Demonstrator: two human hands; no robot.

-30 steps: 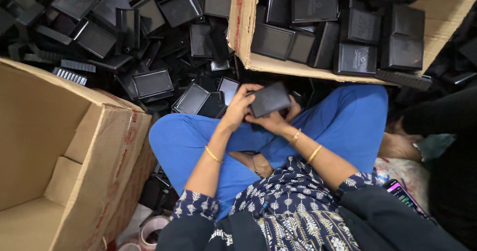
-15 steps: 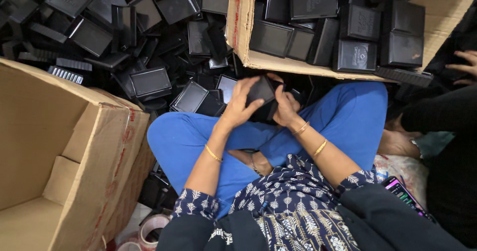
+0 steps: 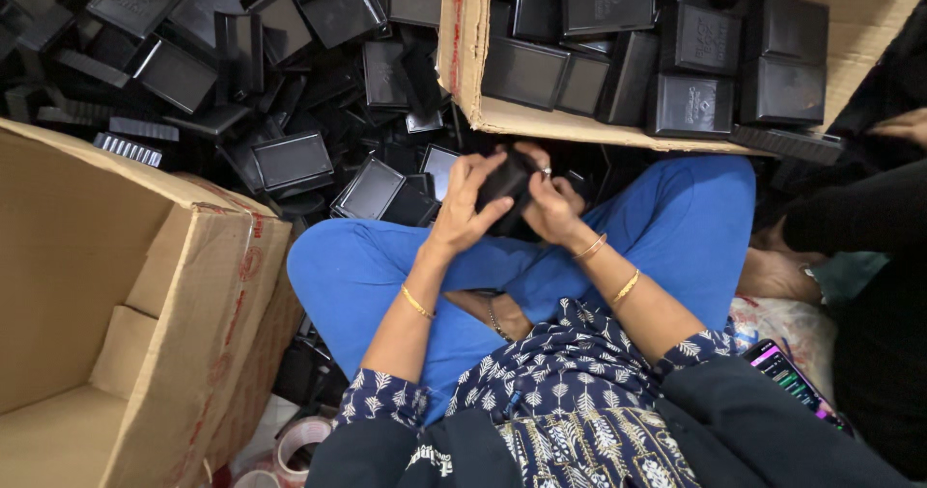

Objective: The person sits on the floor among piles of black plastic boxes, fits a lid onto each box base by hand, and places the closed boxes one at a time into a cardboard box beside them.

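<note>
Both hands were closed around a small black box (image 3: pixel 506 181), held above the lap. The left hand (image 3: pixel 463 208) was cupped along its near side with the fingers curled up over the top, and the right hand (image 3: pixel 550 203) was wrapped on the other side, fingers bent over the upper edge. Compared with half a second earlier, the box had been turned more upright between the palms and the fingers drawn closer over it, so that less of its face was left showing; a second earlier it had been held flatter. From this it could be judged that the piece was being worked or pressed together in the grip, though the joint itself was hidden.

Just beyond the hands, a heap of loose black box parts (image 3: pixel 290 160) was spread on the floor. Beyond the right hand, a cardboard carton (image 3: pixel 463 73) with closed black boxes was seen. To the left, well apart, an open empty carton (image 3: pixel 145 285) stood. Far right, another person's hand (image 3: pixel 898 126) was partly visible, and a lit phone (image 3: pixel 787 377) lay near.
</note>
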